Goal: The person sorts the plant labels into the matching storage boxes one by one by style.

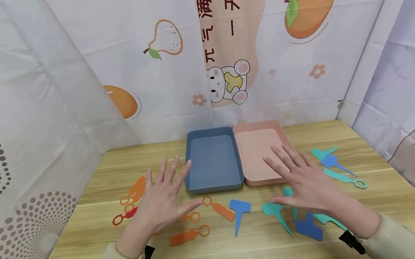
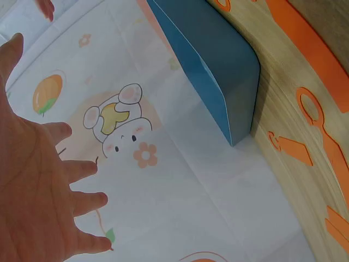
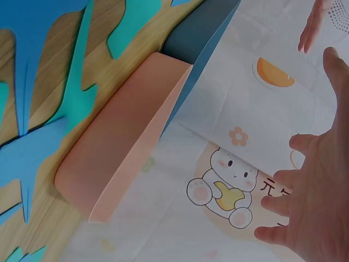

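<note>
Both hands hover over the table with fingers spread and nothing held. My left hand (image 1: 164, 199) is above the left side, near several orange plant tags with ring ends, such as one orange tag (image 1: 190, 235) and another orange tag (image 1: 221, 210). A red tag (image 1: 125, 215) lies partly behind that hand. My right hand (image 1: 306, 182) is above the right side, over T-shaped tags: a teal tag (image 1: 277, 215), a dark blue tag (image 1: 309, 228) and others it partly covers. Between the hands lies a blue T-shaped tag (image 1: 240, 210).
A blue tray (image 1: 215, 189) and a pink tray (image 1: 267, 180) stand side by side at the table's back middle. At the right lie a teal ring-ended tag (image 1: 343, 177) and a blue T-shaped tag (image 1: 332, 161). A printed curtain (image 1: 171, 78) hangs behind the wooden table (image 1: 236, 257).
</note>
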Motion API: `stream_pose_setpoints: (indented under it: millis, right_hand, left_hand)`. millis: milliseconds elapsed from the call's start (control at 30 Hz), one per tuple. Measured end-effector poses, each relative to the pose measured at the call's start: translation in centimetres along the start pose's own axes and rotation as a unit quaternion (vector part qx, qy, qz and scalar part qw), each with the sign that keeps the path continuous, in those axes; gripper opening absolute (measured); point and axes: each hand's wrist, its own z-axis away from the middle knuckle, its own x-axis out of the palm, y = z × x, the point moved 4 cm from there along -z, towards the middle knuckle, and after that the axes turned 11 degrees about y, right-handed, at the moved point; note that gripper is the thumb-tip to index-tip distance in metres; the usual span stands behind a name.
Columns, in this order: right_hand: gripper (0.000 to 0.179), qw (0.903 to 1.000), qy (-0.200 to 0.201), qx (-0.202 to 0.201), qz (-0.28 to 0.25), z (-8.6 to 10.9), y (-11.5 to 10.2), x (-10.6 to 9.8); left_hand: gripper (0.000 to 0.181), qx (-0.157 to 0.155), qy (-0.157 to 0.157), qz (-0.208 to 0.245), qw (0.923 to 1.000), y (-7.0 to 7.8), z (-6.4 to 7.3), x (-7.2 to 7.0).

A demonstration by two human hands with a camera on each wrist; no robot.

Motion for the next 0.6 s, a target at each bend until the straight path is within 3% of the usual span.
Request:
stream_pose_setpoints:
  millis: [200,433,600]
  right_hand:
    - [0.094,0.9996,0.006,-0.018,-0.022,-0.7,-0.8,0.7]
    - [0.096,0.9970,0.012,-0.054,-0.054,-1.9,-2.4,2.3]
    - [0.095,0.9951,0.004,-0.079,-0.061,-2.7,-3.5,3.5]
  left_hand:
    - [0.097,-0.019,-0.024,0.019,0.9993,-1.1,-0.5,0.8]
    - [0.094,-0.037,-0.023,0.051,0.9977,-4.2,-1.2,3.4]
    - [0.093,-0.050,-0.031,0.080,0.9951,-5.6,-1.4,4.9]
